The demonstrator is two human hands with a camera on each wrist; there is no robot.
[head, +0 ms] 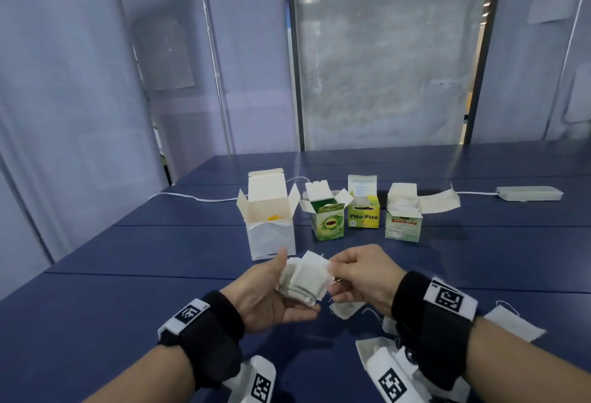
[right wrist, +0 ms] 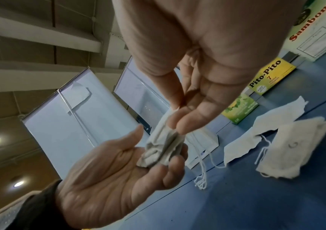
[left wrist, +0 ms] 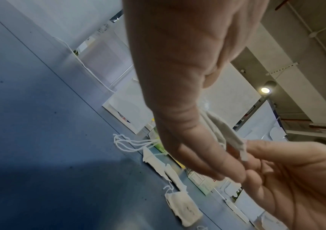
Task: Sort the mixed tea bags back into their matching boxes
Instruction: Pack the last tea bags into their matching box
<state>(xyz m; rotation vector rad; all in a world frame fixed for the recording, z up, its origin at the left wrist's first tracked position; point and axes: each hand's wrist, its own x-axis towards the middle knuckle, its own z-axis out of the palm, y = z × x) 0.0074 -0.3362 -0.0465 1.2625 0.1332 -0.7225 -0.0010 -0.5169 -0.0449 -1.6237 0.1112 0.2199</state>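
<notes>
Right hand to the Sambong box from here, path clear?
Probably yes. The Sambong box stands open on the table ahead of the right hand, with only bare tabletop between. But that hand is pinching a tea bag from the stack the left hand holds.

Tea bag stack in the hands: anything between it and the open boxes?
Nothing visible. The left hand cradles the tea bag stack, the right hand pinches its edge. Bare table separates it from the four boxes, whose top flaps are open.

Left hand (left wrist: 187,93) holds tea bags (left wrist: 223,133) — right hand (left wrist: 295,179) pinches them.
</notes>
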